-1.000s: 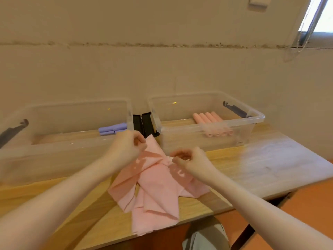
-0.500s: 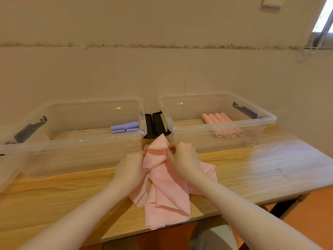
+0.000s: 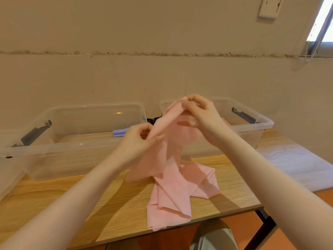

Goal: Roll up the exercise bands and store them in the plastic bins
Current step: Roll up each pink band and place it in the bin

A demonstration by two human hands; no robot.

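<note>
A loose pink exercise band [image 3: 173, 188] lies crumpled on the wooden table [image 3: 72, 201], its upper end lifted into the air. My left hand [image 3: 138, 141] pinches one edge of that raised end. My right hand [image 3: 200, 114] pinches the top corner higher up, in front of the right bin. Two clear plastic bins stand behind. The left bin [image 3: 72, 147] holds rolled purple bands [image 3: 119, 133]. The right bin [image 3: 259, 123] is mostly hidden behind my right hand and the band.
The wall runs close behind both bins. Black lid clips [image 3: 152, 120] sit between the bins. The table's front edge is near, with an orange floor [image 3: 306, 222] and a black table leg [image 3: 261, 228] below right.
Both hands have lifted the pink band's upper end off the table, the right hand rising higher. The camera view has also shifted, hiding the pink rolls in the right bin.
</note>
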